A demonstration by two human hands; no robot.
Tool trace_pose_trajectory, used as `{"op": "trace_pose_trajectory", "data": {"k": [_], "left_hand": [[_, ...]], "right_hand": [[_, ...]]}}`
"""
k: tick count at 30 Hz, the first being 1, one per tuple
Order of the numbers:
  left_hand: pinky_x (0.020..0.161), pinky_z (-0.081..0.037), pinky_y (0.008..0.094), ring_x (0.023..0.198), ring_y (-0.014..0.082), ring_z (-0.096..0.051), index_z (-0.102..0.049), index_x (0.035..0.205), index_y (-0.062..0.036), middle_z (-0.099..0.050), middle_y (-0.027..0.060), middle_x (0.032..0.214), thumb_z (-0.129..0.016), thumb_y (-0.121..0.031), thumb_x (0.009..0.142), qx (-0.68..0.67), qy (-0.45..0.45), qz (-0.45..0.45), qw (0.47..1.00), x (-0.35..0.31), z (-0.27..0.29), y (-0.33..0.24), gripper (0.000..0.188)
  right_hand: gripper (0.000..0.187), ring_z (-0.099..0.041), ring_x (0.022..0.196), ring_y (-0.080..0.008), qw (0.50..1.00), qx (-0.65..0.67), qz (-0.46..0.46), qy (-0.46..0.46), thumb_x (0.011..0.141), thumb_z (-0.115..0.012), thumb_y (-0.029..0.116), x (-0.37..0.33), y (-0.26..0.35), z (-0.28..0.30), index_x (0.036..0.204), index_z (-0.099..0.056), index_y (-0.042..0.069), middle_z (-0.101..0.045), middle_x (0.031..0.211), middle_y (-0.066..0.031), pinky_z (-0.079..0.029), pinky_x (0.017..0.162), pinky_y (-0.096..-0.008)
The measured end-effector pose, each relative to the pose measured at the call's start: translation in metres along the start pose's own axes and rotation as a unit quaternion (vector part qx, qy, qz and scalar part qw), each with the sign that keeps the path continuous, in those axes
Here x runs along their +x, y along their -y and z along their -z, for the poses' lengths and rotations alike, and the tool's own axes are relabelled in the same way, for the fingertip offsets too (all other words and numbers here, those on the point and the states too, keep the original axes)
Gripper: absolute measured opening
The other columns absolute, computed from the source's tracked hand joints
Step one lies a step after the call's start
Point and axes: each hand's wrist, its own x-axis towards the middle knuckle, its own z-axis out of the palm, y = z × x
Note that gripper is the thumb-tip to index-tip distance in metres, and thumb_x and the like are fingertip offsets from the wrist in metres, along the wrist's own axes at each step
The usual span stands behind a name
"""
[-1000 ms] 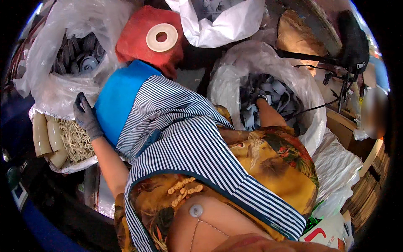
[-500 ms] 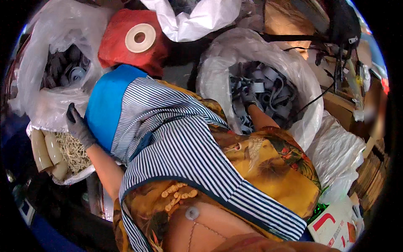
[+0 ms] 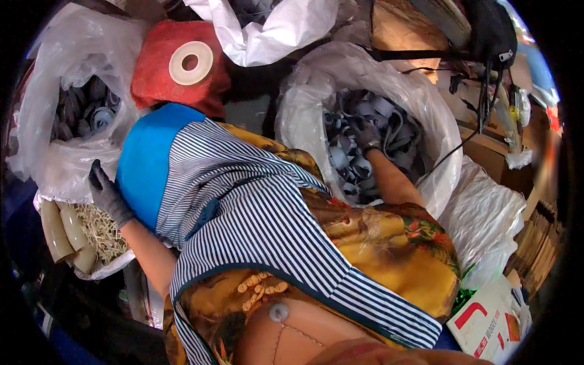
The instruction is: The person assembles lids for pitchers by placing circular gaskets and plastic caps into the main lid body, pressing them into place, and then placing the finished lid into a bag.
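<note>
My right hand point(image 3: 367, 135), in a dark grey glove, reaches into a clear plastic bag point(image 3: 298, 112) filled with curled grey strips point(image 3: 392, 118). Its fingers blend into the strips, so whether they grip one is hidden. My left hand point(image 3: 111, 198), also gloved in grey, rests beside the blue cloth point(image 3: 146, 161) over my lap, fingers stretched out and holding nothing. Just below it stands a white sack point(image 3: 109, 267) holding thin straw-coloured pieces point(image 3: 100, 231) and several beige tubes point(image 3: 56, 231).
Another clear bag point(image 3: 36, 121) of grey strips stands at far left. A red cloth-covered object point(image 3: 152, 67) carries a cream ring point(image 3: 176, 64). Beyond is a white sack point(image 3: 307, 27). At right are a black bag point(image 3: 493, 30), white sacking point(image 3: 483, 210), cardboard point(image 3: 535, 252) and a white box point(image 3: 480, 322).
My right hand has shifted slightly right and deeper among the strips; the pale strip by its fingers no longer shows there. My left hand stays beside the blue cloth. The whole view has shifted a little.
</note>
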Motion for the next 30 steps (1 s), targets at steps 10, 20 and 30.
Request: {"op": "trace_pose_trajectory", "data": {"k": [10, 20, 30], "left_hand": [[0.096, -0.045, 0.0343, 0.107, 0.0227, -0.061, -0.065, 0.12, -0.0013, -0.066, 0.011, 0.12, -0.053, -0.033, 0.099, 0.015, 0.009, 0.02, 1.0, 0.005, -0.008, 0.008, 0.039], [0.099, -0.044, 0.0341, 0.114, 0.0222, -0.059, -0.062, 0.122, 0.0025, -0.066, 0.013, 0.122, -0.052, -0.023, 0.1, -0.038, 0.056, 0.03, 0.997, 0.015, -0.001, -0.008, 0.035], [0.099, -0.044, 0.0351, 0.112, 0.0229, -0.06, -0.062, 0.12, 0.0038, -0.065, 0.0139, 0.122, -0.051, -0.021, 0.101, -0.058, 0.099, 0.042, 0.992, 0.038, 0.002, -0.004, 0.033]], "right_hand": [[0.066, -0.06, 0.109, -0.0354, 0.989, -0.047, -0.061, 0.126, 0.085, -0.061, 0.05, 0.09, 0.156, -0.075, 0.137, -0.048, 0.011, -0.059, 0.125, -0.0199, -0.046, 0.095, -0.0427], [0.076, -0.058, 0.114, -0.0337, 0.97, -0.096, -0.2, 0.1, 0.085, -0.062, 0.053, 0.017, 0.043, -0.046, 0.141, -0.04, 0.007, -0.055, 0.131, -0.021, -0.044, 0.098, -0.0411], [0.085, -0.056, 0.118, -0.032, 0.96, -0.151, -0.197, -0.132, 0.084, -0.062, 0.056, 0.014, 0.042, 0.108, 0.145, -0.033, 0.004, -0.051, 0.136, -0.0221, -0.042, 0.101, -0.0395]]}}
